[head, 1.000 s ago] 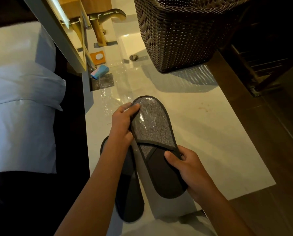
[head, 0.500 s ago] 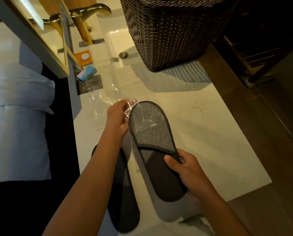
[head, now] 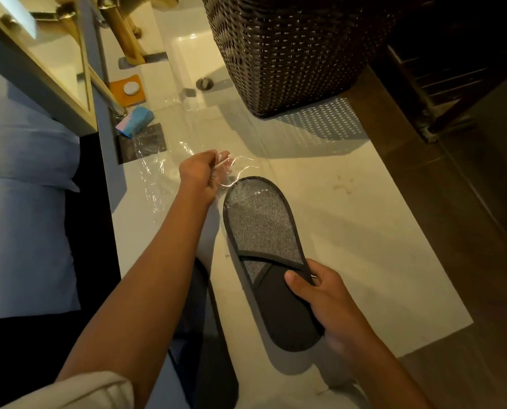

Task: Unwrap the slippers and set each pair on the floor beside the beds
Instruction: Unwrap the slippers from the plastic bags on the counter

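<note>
Left hand point(head: 199, 175) has its fingers pinched on the clear plastic wrap point(head: 228, 172), peeling it off the toe of the grey slipper point(head: 264, 231); right hand point(head: 320, 293) grips the heel above the white surface point(head: 364, 231). Another slipper point(head: 208, 349) lies lower down beside the left arm. Nothing's by the beds yet, I'd say.

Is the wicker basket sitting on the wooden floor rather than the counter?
No: the wicker basket stands on the pale counter, casting its dotted shadow there, beside the sink.

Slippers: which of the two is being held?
The grey-topped slipper, gripped at its heel end by the right hand. The other slipper lies flat on the counter under the left forearm.
</note>
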A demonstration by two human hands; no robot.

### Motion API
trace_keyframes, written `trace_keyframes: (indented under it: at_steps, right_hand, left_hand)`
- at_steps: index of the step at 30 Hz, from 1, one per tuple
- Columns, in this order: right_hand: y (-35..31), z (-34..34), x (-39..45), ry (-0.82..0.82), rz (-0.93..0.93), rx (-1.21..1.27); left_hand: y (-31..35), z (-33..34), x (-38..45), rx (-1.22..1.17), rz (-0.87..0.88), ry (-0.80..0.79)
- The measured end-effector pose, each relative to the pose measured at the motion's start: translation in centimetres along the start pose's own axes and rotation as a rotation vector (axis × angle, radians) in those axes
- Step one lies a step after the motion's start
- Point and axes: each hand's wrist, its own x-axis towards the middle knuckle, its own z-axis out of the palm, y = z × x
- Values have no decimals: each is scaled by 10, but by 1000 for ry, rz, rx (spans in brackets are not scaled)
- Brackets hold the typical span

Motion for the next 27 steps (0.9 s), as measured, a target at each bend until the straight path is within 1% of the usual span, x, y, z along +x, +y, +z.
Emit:
trace_keyframes:
  at_steps: [8,18,22,25,27]
  right_hand:
    - [4,-2,3,8,33,-23]
    - [13,-13,-3,21,69,-28]
    - [18,-19,-6,33,74,-31]
    - [21,-23,-7,36,70,-22]
    - [23,-25,-8,37,66,-22]
  left_hand:
    - [0,8,17,65,-12,52]
    - [2,21,22,60,32,35]
    - [5,22,24,80,30,69]
    - [6,22,22,114,68,86]
    - [8,19,21,178,107,90]
